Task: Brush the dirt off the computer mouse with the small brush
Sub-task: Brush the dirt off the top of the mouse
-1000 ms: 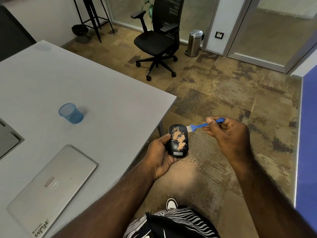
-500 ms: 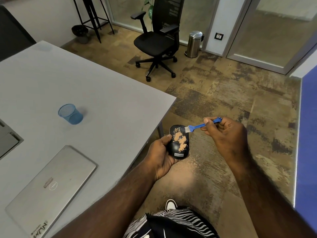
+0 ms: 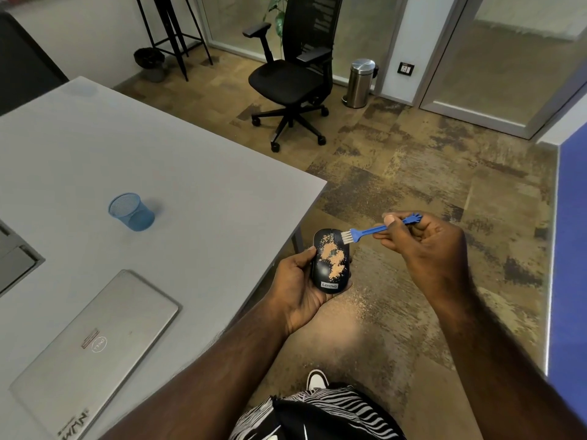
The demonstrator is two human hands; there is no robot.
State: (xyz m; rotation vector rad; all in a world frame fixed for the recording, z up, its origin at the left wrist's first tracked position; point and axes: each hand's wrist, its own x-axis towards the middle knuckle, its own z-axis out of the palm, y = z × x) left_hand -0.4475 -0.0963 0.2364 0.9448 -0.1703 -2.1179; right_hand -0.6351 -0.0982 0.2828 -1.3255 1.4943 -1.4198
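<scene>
The left hand (image 3: 297, 287) is wrapped around a black computer mouse (image 3: 331, 261), cupping it from beneath with the thumb lying along its left edge, and holds it top side up in the air just off the corner of the desk (image 3: 197, 173), above the floor (image 3: 413, 185). Patches of tan, sandy dirt (image 3: 333, 257) cover much of the middle of the mouse's top, and a small label reading "Lenovo" sits at its near end. The right hand (image 3: 425, 246) pinches a small blue brush (image 3: 370, 230) by the thin handle between thumb and fingers, the other fingers curled in. The brush lies nearly level, its pale bristles pointing down at the far right edge of the mouse; whether the bristles actually touch the shell cannot be told. A scatter of the same tan grains shows on the patterned brown carpet below the mouse. On the grey desk, well to the left of the hands, a blue mesh cup (image 3: 131, 212) stands upright, and nearer the person a closed silver laptop (image 3: 95, 347) lies flat. Farther back on the floor a black office chair (image 3: 293, 74) stands on its wheeled base, with a small steel pedal bin (image 3: 360, 82) beside the wall to its right. At the bottom of the view are zebra-striped shorts (image 3: 317, 414) and the tip of a white shoe (image 3: 316, 379).
</scene>
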